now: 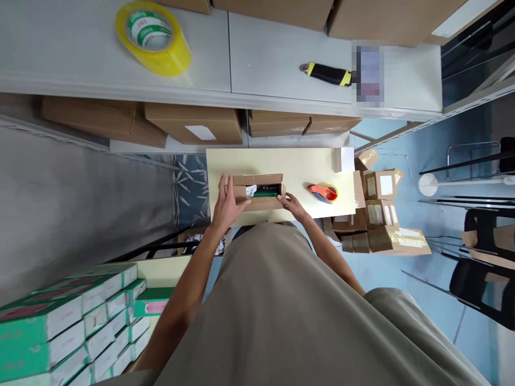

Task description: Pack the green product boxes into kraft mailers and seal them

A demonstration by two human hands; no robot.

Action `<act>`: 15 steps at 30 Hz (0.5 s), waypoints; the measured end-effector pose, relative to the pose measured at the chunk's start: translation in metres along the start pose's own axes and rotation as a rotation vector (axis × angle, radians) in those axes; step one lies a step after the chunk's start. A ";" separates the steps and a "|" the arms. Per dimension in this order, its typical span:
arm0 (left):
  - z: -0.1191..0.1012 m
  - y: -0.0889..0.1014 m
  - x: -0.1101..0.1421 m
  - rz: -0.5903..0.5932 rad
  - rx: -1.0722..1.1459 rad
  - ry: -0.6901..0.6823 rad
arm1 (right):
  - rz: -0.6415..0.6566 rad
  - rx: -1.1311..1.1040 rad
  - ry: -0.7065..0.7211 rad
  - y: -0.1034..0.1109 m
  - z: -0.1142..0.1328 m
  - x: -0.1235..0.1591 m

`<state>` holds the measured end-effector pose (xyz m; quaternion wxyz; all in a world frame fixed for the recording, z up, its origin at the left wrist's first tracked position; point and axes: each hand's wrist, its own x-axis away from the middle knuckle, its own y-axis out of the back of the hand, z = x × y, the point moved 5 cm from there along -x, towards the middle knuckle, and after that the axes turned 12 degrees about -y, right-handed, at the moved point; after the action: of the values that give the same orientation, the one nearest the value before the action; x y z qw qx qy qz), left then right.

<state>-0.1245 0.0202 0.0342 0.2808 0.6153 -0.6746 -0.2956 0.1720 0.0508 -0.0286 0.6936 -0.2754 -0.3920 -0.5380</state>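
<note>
A small cardboard box (257, 203) with its top flaps open is in front of me on the pale yellow table (306, 161). Inside it lie a dark green item (266, 192) and some crumpled white paper (251, 190). My left hand (227, 206) grips the box's left end, thumb along the near side and fingers over the far flap. At the right end, the fingers of my right hand (293, 206) pinch the near corner. A red tape dispenser (325, 192) lies to the right of my right hand.
A shelf above holds a yellow tape roll (177, 56), a black-and-yellow cutter (328, 74) and cartons (197, 123). A white block (344, 160) is at the table's far right. Cardboard boxes (396, 240) stand on the floor right; green-and-white boxes (64, 321) are stacked left.
</note>
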 end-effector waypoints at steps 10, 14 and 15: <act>-0.015 -0.015 0.071 0.105 -0.011 0.012 | -0.213 0.067 0.216 0.043 0.002 0.031; -0.018 -0.017 0.082 0.086 -0.009 0.025 | -0.084 0.231 0.352 0.012 0.022 0.042; -0.018 -0.017 0.081 0.090 -0.010 0.027 | -0.041 0.301 0.378 0.001 0.026 0.043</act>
<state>-0.1067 -0.0624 0.0348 0.3059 0.5869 -0.6962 -0.2779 0.1713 0.0494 0.0220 0.7767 -0.0552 -0.3363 -0.5296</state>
